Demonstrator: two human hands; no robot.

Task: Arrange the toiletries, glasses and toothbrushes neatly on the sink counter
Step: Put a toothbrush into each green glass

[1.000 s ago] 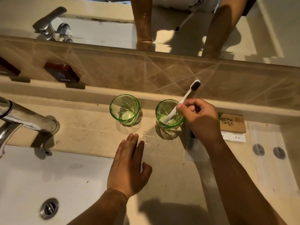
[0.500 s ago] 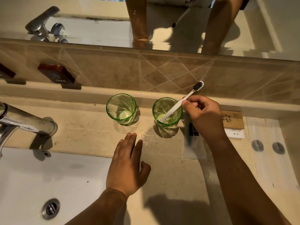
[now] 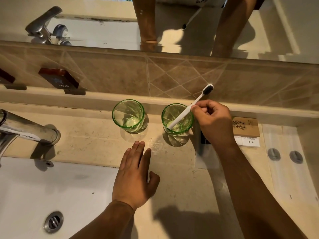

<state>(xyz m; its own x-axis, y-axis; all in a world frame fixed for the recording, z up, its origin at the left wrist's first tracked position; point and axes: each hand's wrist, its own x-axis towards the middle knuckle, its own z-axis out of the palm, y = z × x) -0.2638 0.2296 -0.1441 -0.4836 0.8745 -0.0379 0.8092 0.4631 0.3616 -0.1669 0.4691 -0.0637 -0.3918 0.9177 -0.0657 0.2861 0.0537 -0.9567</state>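
Two green glasses stand side by side against the back ledge: the left glass (image 3: 128, 115) holds nothing, the right glass (image 3: 177, 119) holds a white toothbrush (image 3: 185, 111) with black bristles, leaning right with its handle end at the glass bottom. My right hand (image 3: 213, 120) pinches the toothbrush handle just above the right glass's rim. My left hand (image 3: 135, 173) rests flat on the counter in front of the glasses, fingers straight. A brown toiletry box (image 3: 246, 126) lies to the right, partly behind my right hand.
A chrome tap (image 3: 25, 130) reaches over the white sink (image 3: 51, 190) at the left. White packets (image 3: 249, 141) sit by the box. A long white wrapper (image 3: 206, 157) lies under my right wrist. Another wrapped strip with two grey discs (image 3: 284, 155) lies far right. A mirror (image 3: 172, 23) spans the back.
My right hand has shifted a little right with the toothbrush, which now leans lower in the right glass. My left hand has stayed flat on the counter.
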